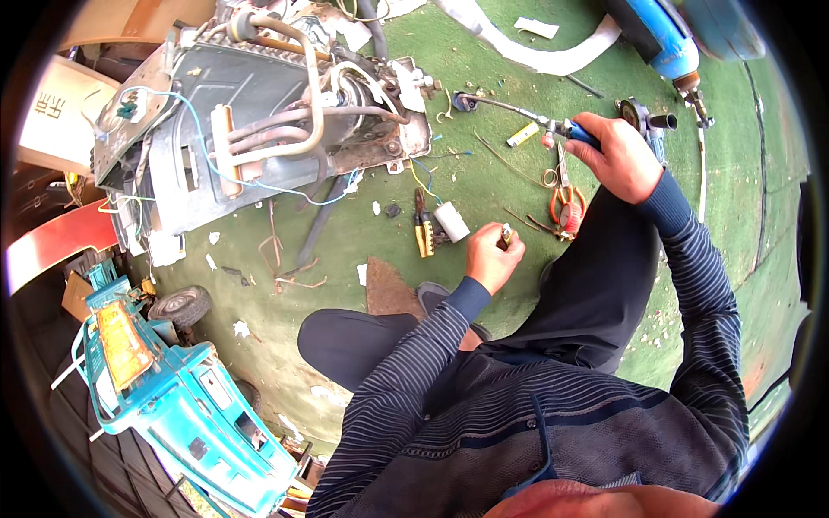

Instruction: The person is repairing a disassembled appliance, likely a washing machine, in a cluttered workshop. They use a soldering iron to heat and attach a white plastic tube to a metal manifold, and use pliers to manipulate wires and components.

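My right hand (623,160) grips the blue handle (580,132) of a thin metal torch-like tool, whose shaft (501,106) points left to a dark end piece. My left hand (490,263) is closed on a small metal piece (505,231), too small to name. Between them lie a yellow stick-like item (523,134), orange-handled tools (557,205), a red coil (571,217) and thin wires. Left of my left hand are a white cylinder (451,222) and yellow-and-black pliers (425,233) on the green floor (466,177).
A metal appliance (207,129) with bent pipes lies upper left. A teal machine (199,414) with wheels stands lower left, beside a red panel (65,237). A blue cylinder (656,39), a grinder-like tool (639,121) and a white hose (553,56) are at upper right.
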`<control>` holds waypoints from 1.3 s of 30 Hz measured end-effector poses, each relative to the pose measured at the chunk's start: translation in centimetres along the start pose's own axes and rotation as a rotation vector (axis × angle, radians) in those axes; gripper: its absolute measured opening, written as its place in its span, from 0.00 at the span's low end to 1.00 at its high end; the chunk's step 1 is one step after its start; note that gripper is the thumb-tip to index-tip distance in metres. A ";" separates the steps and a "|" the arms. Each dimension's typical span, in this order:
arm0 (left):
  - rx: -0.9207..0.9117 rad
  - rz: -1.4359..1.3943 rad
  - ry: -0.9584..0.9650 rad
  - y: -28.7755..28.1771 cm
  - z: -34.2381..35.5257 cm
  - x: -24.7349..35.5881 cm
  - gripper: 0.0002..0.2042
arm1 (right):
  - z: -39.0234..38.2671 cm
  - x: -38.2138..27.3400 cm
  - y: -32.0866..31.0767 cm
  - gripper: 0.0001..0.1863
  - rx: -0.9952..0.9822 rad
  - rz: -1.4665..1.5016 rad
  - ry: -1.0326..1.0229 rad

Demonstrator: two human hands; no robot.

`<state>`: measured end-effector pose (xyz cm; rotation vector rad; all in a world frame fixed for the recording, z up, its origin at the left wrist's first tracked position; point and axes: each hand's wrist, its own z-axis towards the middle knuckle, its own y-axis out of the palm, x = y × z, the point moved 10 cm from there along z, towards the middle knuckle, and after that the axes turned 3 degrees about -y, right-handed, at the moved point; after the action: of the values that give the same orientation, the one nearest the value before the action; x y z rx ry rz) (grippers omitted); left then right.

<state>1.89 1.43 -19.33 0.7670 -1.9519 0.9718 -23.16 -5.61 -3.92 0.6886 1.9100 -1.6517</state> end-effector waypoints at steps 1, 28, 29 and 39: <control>0.020 -0.165 -0.036 -0.3 0.4 1.3 0.04 | -0.2 -0.9 -0.5 0.14 0.008 0.009 -0.013; 0.154 0.045 0.128 -8.0 -3.7 18.6 0.18 | -11.2 -8.2 13.5 0.13 -0.605 1.578 0.889; 0.202 0.022 0.144 -8.2 -3.6 18.9 0.17 | -11.1 -8.0 12.9 0.13 -0.593 1.519 0.937; 0.455 -0.131 0.368 -11.4 -4.3 20.4 0.11 | -8.9 -11.7 11.0 0.15 -0.618 1.482 0.871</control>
<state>2.49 -4.15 3.75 0.8786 -1.3635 1.3889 -7.59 4.12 -2.95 1.9890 1.3674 0.2031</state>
